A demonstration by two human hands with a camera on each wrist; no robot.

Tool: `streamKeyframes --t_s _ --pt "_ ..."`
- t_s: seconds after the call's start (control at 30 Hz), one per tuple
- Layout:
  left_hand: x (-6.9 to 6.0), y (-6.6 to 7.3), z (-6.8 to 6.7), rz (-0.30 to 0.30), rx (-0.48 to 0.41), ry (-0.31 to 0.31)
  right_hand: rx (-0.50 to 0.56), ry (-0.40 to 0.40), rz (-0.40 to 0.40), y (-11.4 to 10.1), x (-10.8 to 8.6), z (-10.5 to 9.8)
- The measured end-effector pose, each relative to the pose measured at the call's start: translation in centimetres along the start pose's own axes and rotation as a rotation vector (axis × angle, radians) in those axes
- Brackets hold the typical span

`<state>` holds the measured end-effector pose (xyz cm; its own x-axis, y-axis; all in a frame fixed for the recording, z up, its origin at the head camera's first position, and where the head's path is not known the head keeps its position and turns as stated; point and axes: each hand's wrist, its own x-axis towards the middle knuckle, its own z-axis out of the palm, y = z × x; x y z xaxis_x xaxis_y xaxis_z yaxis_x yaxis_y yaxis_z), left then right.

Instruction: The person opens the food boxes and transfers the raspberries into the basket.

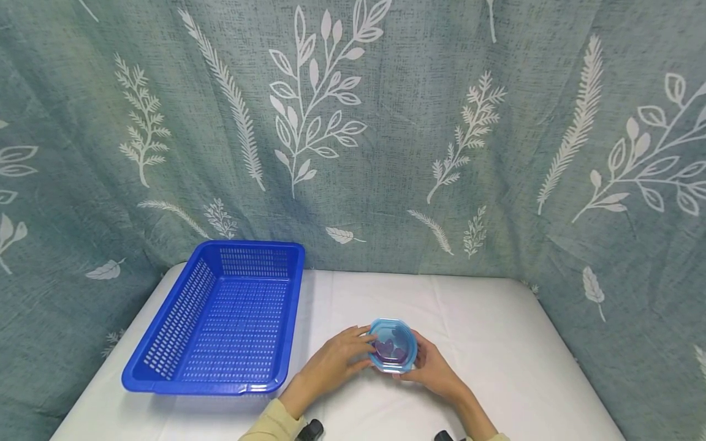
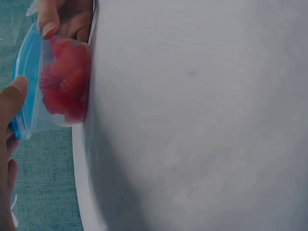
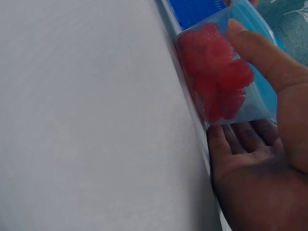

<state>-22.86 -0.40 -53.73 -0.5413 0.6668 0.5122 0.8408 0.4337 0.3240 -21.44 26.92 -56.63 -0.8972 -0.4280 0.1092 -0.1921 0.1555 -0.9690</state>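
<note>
Both my hands (image 1: 343,353) (image 1: 439,371) hold the blue-lidded clear plastic tub (image 2: 49,119) of red raspberries (image 2: 67,79) between them; uneven pressing could tip it.

The head view is bright and evenly lit, with highlights glinting on the blue rectangular plastic basket (image 1: 293,318) and the translucent light-blue plastic lid (image 1: 410,350). Both wrist views are dimmer and greyer; a soft-edged shadow darkens part of the white cloth-covered table (image 2: 202,120) in the left one.
</note>
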Motion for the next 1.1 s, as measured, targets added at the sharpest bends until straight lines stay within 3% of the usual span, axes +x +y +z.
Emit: streamKeyframes --t_s 0.17,0.43,0.63,1.1 --pt "0.2 0.0 -0.2 0.003 -0.035 -0.014 0.011 0.003 0.006 0.0 -0.1 0.0" --pt "0.7 0.2 -1.0 -0.046 -0.035 -0.143 0.012 0.023 0.013 0.1 -0.1 0.1" --pt "0.9 0.3 -1.4 -0.096 -0.071 -0.197 0.014 0.026 0.011 0.1 -0.1 0.2" --pt "0.8 0.3 -1.2 -0.102 -0.094 -0.169 0.020 0.024 0.000 0.2 -0.1 0.2"
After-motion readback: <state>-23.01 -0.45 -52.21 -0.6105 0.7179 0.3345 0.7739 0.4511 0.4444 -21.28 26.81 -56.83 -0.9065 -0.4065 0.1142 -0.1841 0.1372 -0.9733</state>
